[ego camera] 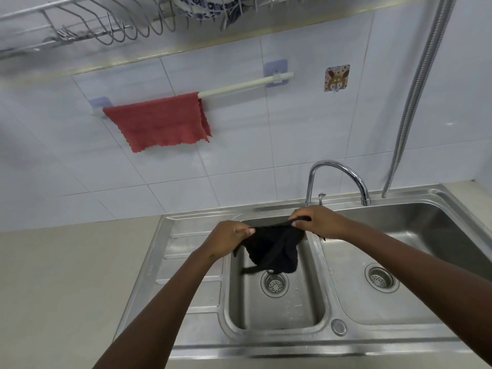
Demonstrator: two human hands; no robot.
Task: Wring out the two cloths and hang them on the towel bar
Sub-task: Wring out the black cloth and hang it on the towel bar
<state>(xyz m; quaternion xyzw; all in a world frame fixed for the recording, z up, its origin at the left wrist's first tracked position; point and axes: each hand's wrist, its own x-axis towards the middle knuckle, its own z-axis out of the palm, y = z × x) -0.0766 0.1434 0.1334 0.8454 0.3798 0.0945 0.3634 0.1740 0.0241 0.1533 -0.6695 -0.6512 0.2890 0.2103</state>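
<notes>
A black cloth (271, 249) hangs spread between both hands above the small left basin of the steel sink (191, 265). My left hand (226, 239) pinches its left top edge. My right hand (322, 222) grips the right top edge, with a black end poking out below the wrist. On the wall above, a red cloth (162, 121) is draped over the left half of the white towel bar (239, 87). The right half of the bar is bare.
A chrome tap (343, 171) arches over the divider behind my hands. A ribbed metal hose (415, 89) runs down the wall on the right. A wire dish rack (106, 25) hangs overhead. A beige counter (66, 275) lies left of the sink.
</notes>
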